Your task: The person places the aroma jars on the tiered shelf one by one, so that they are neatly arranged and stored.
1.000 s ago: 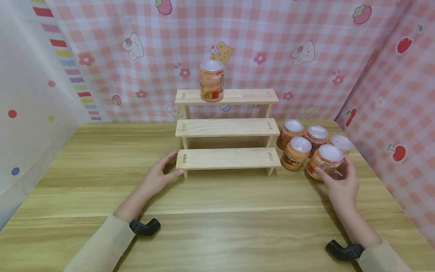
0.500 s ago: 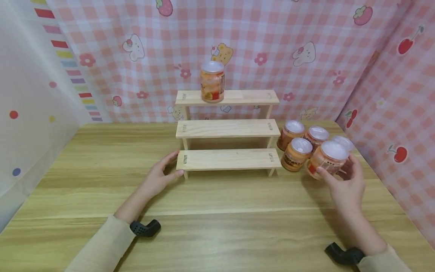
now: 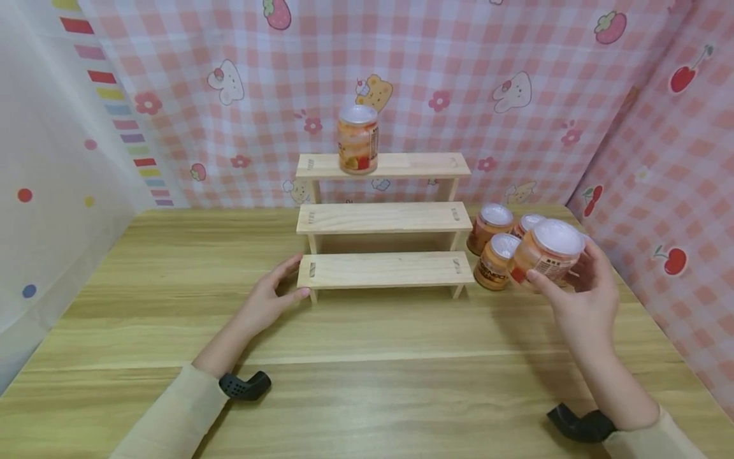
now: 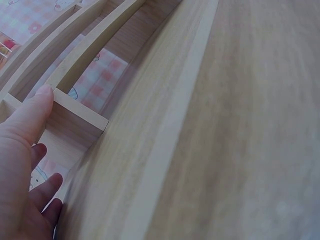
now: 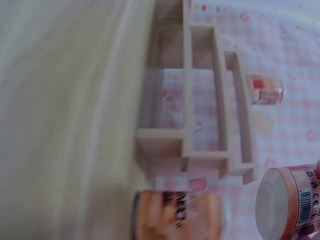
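Observation:
My right hand grips a jar with an orange label and a clear lid, thumb in front and fingers behind. The jar tilts a little and is raised above the table; its pale base and barcode show in the right wrist view. At the left end of the three-step wooden rack, my left hand touches the lowest step. In the left wrist view its thumb lies against the step's corner while the other fingers hang relaxed alongside. A similar jar stands upright on the top step, left of centre.
Right of the rack stand more such jars, among them a front jar, a back jar and a partly covered jar. The held jar hides what is behind it. A checked cloth hangs behind the wooden table.
My right hand has lifted its jar off the table, up and slightly left, so it now covers the rearmost right jar. My left hand stays at the rack.

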Action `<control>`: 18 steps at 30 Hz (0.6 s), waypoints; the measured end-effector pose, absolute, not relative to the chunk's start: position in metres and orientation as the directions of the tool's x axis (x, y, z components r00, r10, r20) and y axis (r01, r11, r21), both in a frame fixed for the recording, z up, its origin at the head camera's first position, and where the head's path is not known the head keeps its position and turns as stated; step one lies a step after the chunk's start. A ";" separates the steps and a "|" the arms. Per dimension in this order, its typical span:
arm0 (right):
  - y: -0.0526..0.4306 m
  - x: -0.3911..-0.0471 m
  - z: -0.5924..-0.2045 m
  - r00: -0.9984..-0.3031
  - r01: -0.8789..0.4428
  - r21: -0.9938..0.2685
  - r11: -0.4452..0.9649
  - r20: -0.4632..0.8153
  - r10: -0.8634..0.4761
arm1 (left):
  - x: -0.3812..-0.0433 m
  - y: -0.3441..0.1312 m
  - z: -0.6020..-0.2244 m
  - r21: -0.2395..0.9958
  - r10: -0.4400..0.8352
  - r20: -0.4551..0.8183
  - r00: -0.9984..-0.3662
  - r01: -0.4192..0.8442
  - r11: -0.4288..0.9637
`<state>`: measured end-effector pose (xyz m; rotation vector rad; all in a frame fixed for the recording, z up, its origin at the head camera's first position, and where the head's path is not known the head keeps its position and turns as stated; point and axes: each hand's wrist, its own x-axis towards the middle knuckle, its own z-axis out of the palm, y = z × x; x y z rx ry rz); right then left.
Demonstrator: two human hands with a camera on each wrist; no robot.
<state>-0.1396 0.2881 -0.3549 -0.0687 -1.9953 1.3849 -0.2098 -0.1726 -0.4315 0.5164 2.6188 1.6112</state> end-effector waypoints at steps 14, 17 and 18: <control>0.253 -0.161 -0.307 -0.773 -0.432 -0.820 0.376 0.551 0.313 | -0.207 -0.173 -0.429 0.869 0.287 0.150 -0.946 0.264 0.418; 0.245 -0.168 -0.298 -0.766 -0.466 -0.808 0.360 0.572 0.293 | -0.207 -0.173 -0.429 0.870 0.285 0.143 -0.948 0.258 0.421; 0.243 -0.171 -0.295 -0.762 -0.475 -0.803 0.359 0.580 0.288 | -0.209 -0.175 -0.433 0.868 0.285 0.149 -0.947 0.263 0.422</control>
